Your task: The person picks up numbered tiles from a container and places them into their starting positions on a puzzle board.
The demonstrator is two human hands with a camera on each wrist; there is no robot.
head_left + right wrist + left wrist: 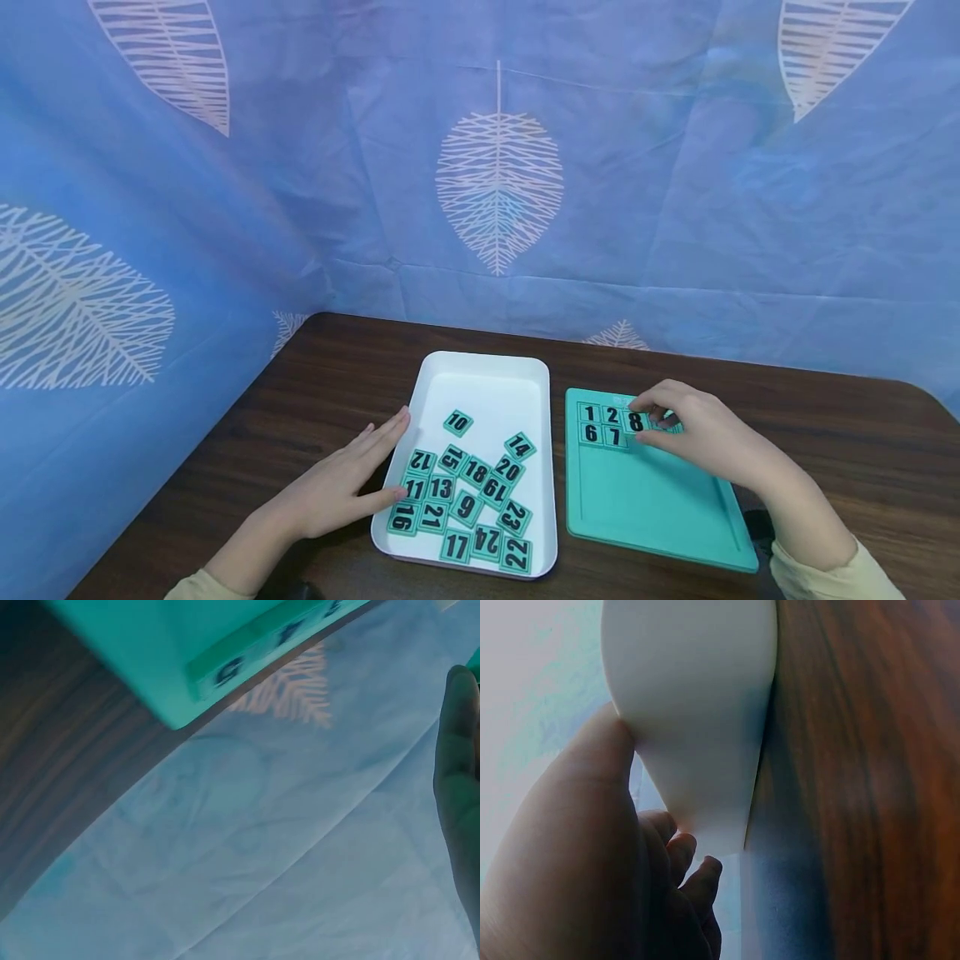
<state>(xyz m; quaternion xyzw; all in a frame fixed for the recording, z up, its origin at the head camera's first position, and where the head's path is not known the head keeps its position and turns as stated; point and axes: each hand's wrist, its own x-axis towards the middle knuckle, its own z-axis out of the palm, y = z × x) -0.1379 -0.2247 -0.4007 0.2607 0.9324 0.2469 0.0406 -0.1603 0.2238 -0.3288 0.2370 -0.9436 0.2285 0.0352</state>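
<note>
My right hand [705, 429] pinches a green number tile marked 8 [635, 422] between thumb and fingers, over the upper part of a green square board [645, 500]. Tiles 1 [590, 413], 2 [612, 415], 6 [591, 434] and 7 [615, 437] sit in rows at the board's top left; the fingers partly cover the rest of the top row. My left hand [337, 483] rests with fairly straight fingers against the left rim of a white tray [487, 379], its thumb touching that rim. In the left wrist view the thumb and fingertips meet the tray wall [697, 712].
Several loose number tiles lie in the tray's lower half at mixed angles, with tile 10 [458, 422] apart above them. Tray and board stand side by side on a dark wooden table [360, 358]. A blue leaf-patterned cloth [337, 167] hangs behind and at the left.
</note>
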